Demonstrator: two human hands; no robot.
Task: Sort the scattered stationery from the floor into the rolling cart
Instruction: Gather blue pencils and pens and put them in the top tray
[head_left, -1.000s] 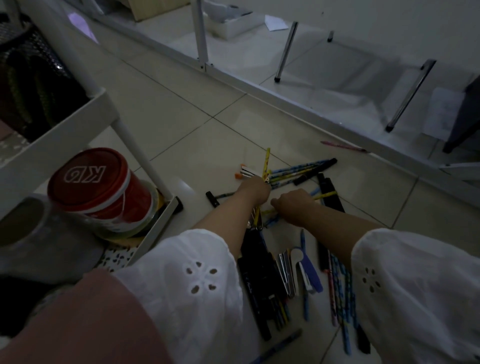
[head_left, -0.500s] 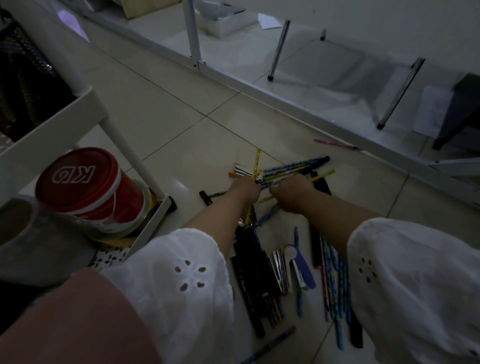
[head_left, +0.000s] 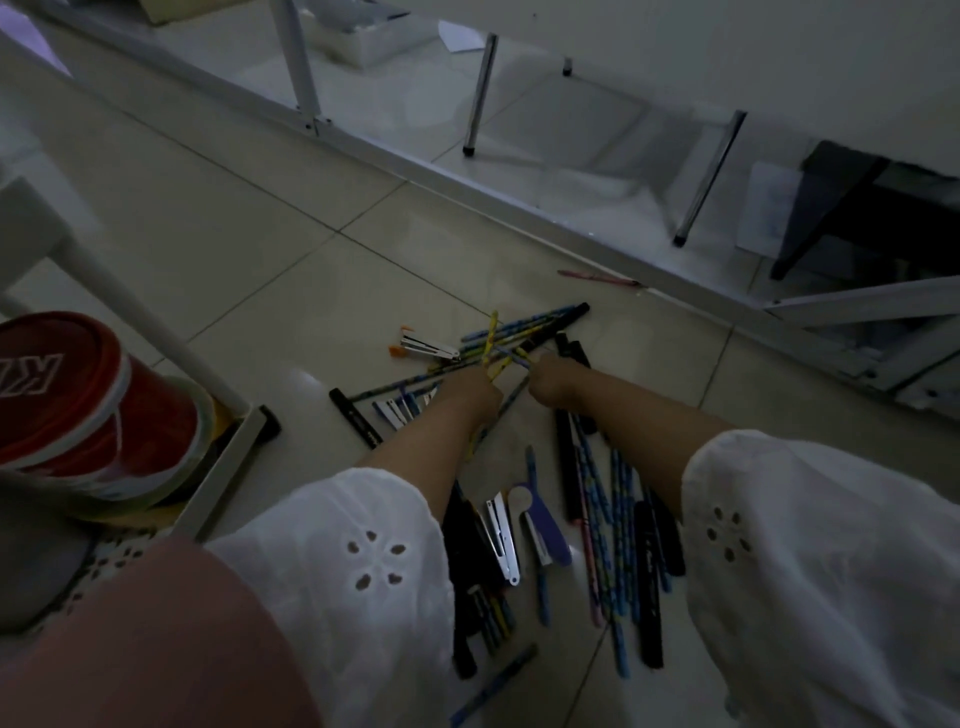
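Two yellow pencils (head_left: 490, 339) amid curled fingers (head_left: 482, 382)

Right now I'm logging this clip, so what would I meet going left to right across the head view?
From the left: red-lidded tub → black marker → silver stapler → left hand, gripping a yellow pencil → right hand → dark stool.

- white floor rail (head_left: 519, 221): cuts diagonally across the tiles
- two chrome legs (head_left: 480, 88) (head_left: 709, 176): just beyond the rail
- white box (head_left: 374, 36) and a paper sheet (head_left: 460, 39): further beyond it
- dark furniture (head_left: 857, 208): behind the rail's right end
- red tub (head_left: 78, 395), white-lettered lid: well on the rail's near side, far left
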